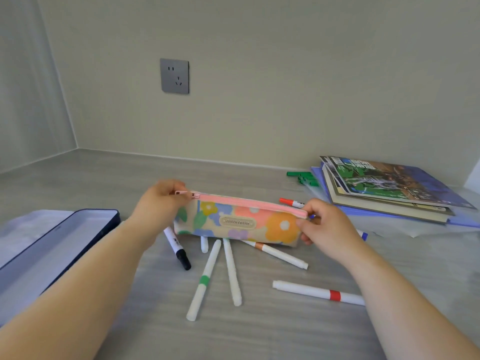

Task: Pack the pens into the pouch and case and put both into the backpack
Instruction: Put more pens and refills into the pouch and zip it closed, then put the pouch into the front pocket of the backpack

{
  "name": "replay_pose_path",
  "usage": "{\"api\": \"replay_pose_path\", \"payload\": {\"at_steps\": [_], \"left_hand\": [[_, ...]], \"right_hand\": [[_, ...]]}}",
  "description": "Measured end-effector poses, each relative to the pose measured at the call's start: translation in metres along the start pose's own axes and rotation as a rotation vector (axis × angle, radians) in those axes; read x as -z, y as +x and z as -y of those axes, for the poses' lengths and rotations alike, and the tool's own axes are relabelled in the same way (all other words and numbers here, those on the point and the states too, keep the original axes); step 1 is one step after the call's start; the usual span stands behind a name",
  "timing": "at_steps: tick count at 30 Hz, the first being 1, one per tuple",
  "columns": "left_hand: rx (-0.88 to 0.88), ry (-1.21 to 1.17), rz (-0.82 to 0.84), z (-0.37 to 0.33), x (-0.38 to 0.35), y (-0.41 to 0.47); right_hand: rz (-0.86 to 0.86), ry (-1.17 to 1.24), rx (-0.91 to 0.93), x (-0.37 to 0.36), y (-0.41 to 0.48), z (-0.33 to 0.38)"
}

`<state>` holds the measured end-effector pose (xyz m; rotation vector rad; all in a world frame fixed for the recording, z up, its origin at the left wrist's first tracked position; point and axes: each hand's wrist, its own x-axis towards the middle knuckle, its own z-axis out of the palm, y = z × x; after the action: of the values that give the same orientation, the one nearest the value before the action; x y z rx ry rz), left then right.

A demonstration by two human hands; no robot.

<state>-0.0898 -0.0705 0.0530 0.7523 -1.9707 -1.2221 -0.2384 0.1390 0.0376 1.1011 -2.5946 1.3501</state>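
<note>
A floral fabric pouch with a pink zipper is held just above the desk, its zip closed along the top. My left hand pinches the zipper pull at the pouch's left end. My right hand grips the pouch's right end. Several white pens lie on the desk under and in front of the pouch: a green-banded pen, a plain white pen, a red-banded pen, a brown-banded pen and a black-capped marker. An open dark blue case lies at the left.
A stack of magazines and a blue folder sits at the right, with green blocks beside it. A red-tipped pen lies behind the pouch. A wall socket is on the back wall. No backpack is in view.
</note>
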Motion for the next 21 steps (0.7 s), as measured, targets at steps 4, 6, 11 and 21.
{"api": "replay_pose_path", "payload": {"at_steps": [4, 6, 11, 21], "left_hand": [[0.115, -0.228, 0.015, 0.010, 0.006, 0.001], [0.145, -0.352, -0.018, 0.012, 0.008, 0.001], [0.183, -0.425, -0.137, 0.019, 0.008, 0.001], [-0.143, 0.079, 0.200, 0.032, -0.002, -0.004]], "right_hand": [[0.027, -0.014, -0.015, -0.001, -0.002, 0.002], [0.028, -0.021, -0.033, 0.000, -0.002, 0.002], [0.049, -0.054, -0.023, -0.004, -0.002, 0.004], [-0.002, -0.079, -0.028, 0.005, 0.002, -0.011]]}}
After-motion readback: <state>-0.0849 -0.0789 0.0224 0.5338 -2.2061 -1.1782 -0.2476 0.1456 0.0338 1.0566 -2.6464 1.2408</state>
